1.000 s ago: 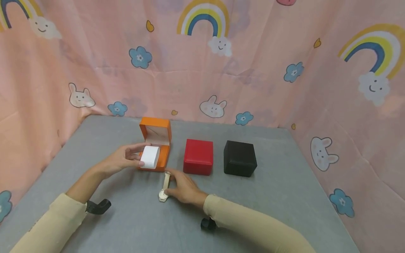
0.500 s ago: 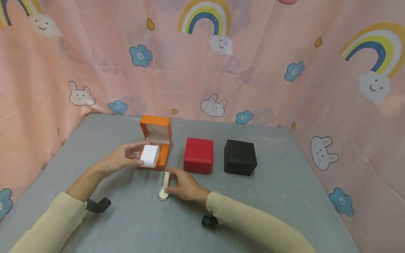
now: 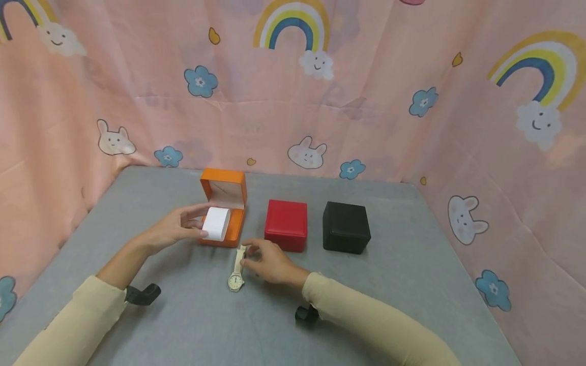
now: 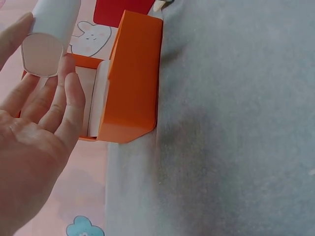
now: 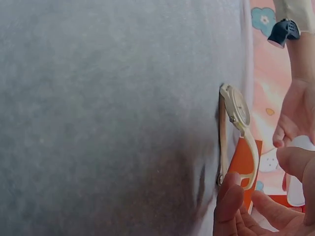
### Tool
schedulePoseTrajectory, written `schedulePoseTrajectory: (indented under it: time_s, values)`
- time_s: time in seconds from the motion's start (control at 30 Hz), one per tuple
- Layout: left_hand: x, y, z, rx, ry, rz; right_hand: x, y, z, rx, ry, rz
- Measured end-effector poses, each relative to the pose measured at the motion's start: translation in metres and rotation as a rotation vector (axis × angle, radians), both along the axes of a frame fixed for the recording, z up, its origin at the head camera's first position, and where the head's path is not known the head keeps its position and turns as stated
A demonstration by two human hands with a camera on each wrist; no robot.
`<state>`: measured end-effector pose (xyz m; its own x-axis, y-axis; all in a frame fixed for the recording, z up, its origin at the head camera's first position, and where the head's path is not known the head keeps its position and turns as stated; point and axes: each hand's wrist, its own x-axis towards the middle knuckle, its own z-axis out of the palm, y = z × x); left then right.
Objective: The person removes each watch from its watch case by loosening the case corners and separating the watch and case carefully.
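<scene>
A watch (image 3: 236, 269) with a cream strap lies flat on the grey bench (image 3: 412, 284), just below the middle of the head view. Its long side runs up and down the frame. The round face (image 3: 235, 281) is at the lower end, and the strap end points up toward the orange box (image 3: 223, 208).

The right hand (image 3: 267, 262) comes in from the lower right, with its sleeve lying low over the bench. Its fingertips (image 5: 229, 189) curl in and pinch the upper strap end, near the front of the orange box. In the right wrist view the strap end sits between the thumb and a finger.

The left hand (image 3: 176, 229) reaches in from the lower left. Its thumb and fingers are bent around a white watch pillow (image 3: 215, 223) and hold it over the open orange box. The box lid stands up at the back.

A shut red box (image 3: 286, 225) sits just right of the orange box. A shut black box (image 3: 345, 227) sits to the right of the red one, a little apart from it. Pink cloth (image 3: 366, 101) with rainbows, bunnies and blue flowers hangs behind the bench.
</scene>
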<state>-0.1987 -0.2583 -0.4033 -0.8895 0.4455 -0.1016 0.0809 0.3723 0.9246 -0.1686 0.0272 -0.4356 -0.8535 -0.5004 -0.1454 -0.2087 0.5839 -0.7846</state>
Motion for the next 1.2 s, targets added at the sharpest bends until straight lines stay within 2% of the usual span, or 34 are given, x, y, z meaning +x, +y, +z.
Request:
schedulePoseTrajectory:
  time_s: [0.17,0.7,1.0,1.2]
  values:
    - [-0.005,0.001,-0.003,-0.032,0.022,-0.003,-0.003,0.002,0.002,-0.029,-0.022,0.000]
    - [-0.020,-0.005,-0.009,-0.116,0.045,0.054,-0.005,0.004,0.006,-0.063,-0.026,-0.004]
    - [-0.032,-0.001,-0.014,-0.176,0.057,0.037,-0.005,0.005,0.005,-0.074,-0.039,-0.009]
    - [-0.035,-0.001,-0.017,-0.171,0.064,0.024,-0.003,0.006,0.002,-0.073,-0.063,-0.012]
